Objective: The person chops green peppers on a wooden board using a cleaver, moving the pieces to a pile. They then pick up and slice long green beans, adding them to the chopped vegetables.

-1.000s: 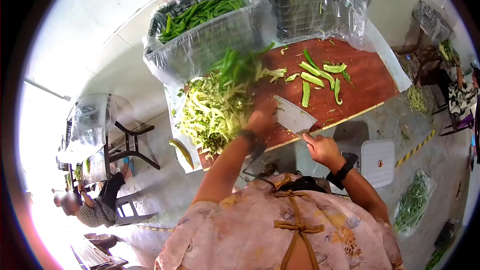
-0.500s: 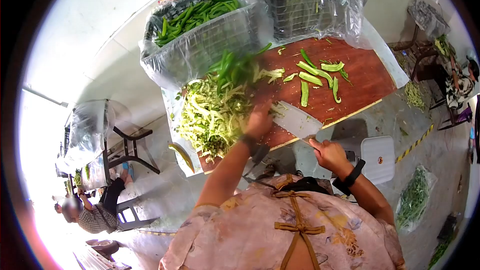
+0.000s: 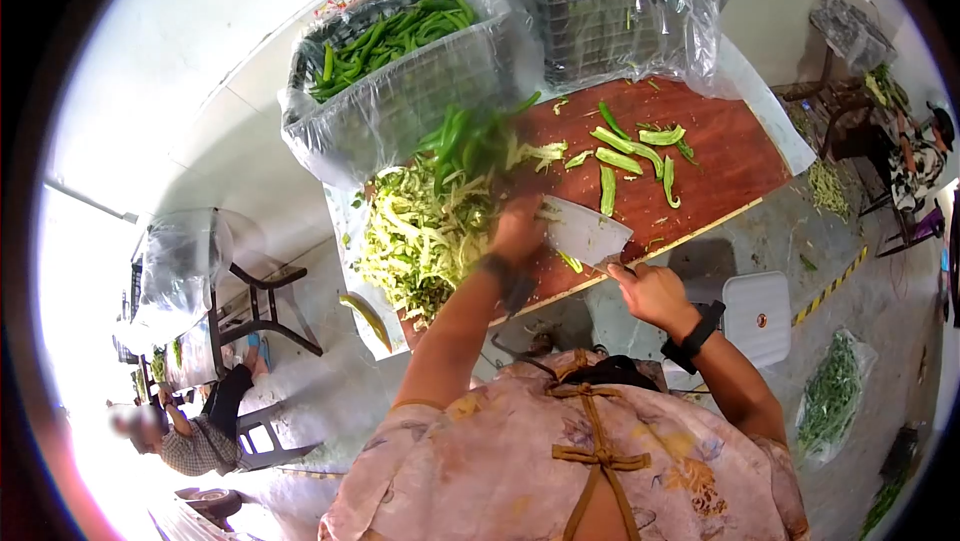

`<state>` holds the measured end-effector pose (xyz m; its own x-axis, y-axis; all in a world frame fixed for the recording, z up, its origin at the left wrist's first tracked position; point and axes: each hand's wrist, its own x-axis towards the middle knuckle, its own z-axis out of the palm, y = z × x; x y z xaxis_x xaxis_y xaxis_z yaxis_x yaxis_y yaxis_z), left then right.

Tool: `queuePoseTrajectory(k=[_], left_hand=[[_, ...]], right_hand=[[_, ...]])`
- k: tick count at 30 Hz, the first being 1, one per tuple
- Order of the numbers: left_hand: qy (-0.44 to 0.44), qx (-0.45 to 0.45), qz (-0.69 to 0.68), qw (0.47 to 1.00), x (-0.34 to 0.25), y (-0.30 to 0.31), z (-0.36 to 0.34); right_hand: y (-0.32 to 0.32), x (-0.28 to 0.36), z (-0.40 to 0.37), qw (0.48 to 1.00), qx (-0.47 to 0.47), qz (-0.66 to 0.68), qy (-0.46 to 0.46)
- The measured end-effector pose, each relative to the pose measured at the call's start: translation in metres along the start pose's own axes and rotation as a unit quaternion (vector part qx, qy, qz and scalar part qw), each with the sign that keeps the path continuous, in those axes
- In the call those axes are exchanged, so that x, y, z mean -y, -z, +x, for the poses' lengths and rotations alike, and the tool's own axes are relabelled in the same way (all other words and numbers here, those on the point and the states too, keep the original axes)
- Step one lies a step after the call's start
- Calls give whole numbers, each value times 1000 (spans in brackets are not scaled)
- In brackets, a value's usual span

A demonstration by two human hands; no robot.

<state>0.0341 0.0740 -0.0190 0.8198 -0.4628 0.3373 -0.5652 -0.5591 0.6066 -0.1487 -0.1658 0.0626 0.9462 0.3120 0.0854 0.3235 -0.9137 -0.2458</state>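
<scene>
My right hand (image 3: 655,296) is closed around the handle of a cleaver (image 3: 587,231). Its broad blade points left over the red-brown board (image 3: 725,146). Close to the blade's far end is my left hand (image 3: 518,229), with blurred, partly hidden fingers; I cannot make out what they hold. Beside it lies a large heap of shredded pale-green peppers (image 3: 415,231), with whole green peppers (image 3: 465,141) on its far side. Split pepper pieces (image 3: 618,160) are scattered across the board beyond the cleaver. A small green strip (image 3: 570,261) shows at the blade's near edge.
A plastic-lined crate (image 3: 400,91) of green peppers stands at the back left, another lined crate (image 3: 625,31) beside it. A yellowish pepper (image 3: 366,321) lies at the left edge. A white stool (image 3: 756,319) is at right; a person (image 3: 200,441) sits at far left.
The cleaver and my right hand have shifted slightly left and up. A green strip now shows by the blade's near edge. My left hand stays almost in place.
</scene>
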Motion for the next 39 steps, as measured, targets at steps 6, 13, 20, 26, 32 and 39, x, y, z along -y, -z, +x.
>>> queuePoseTrajectory(k=[6, 13, 20, 26, 32, 39], left_hand=[[34, 49, 24, 998, 6, -8, 17], [49, -204, -14, 978, -28, 15, 45], [-125, 117, 92, 981, -8, -1, -65], [-159, -7, 122, 980, -80, 18, -80], [-135, -12, 99, 986, -64, -6, -77], [-91, 59, 84, 991, -59, 14, -65]], right_hand=[[3, 2, -10, 999, 26, 13, -22], [7, 6, -11, 997, 25, 44, -62], [11, 6, 2, 997, 32, 39, -58], [28, 25, 14, 998, 20, 37, -44], [10, 33, 82, 999, -12, 22, -22], [34, 9, 46, 971, -125, 184, -92]])
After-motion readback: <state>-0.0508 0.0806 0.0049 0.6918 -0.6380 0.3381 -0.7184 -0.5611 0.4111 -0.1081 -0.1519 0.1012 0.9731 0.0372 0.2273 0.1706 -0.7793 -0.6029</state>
